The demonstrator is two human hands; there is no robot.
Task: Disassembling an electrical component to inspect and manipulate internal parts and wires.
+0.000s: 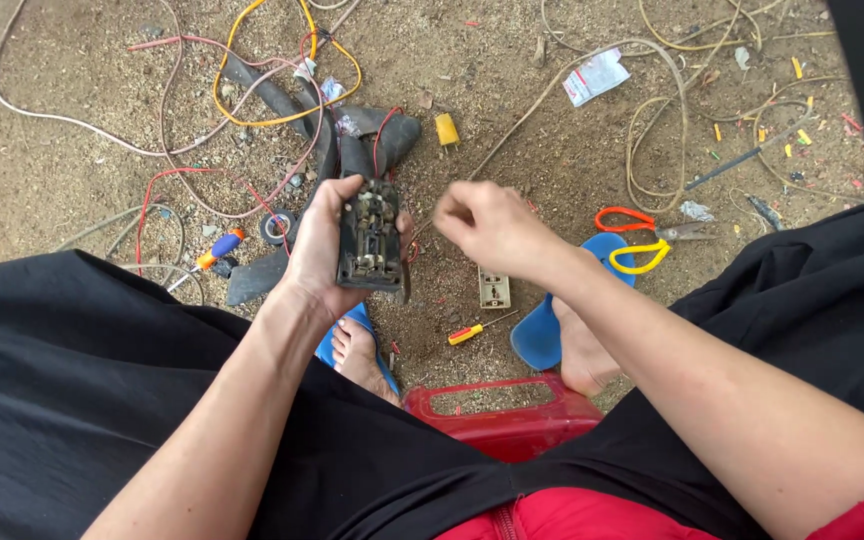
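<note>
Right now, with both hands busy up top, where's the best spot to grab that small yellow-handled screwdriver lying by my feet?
Grip the small screwdriver by its yellow-and-red handle, the thick end at lower left; the thin shaft points up-right toward the beige socket plate. It lies flat on the dirt, so come from above, fingers pinching across the handle. The right hand is nearer; the left hand holds the switch block.

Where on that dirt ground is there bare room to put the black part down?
Bare dirt lies at far left, beyond the pale wire, and between the yellow plug and the crumpled wrapper. It is crowded around the black rubber strips ahead of the left hand, and by the scissors at right.
</note>
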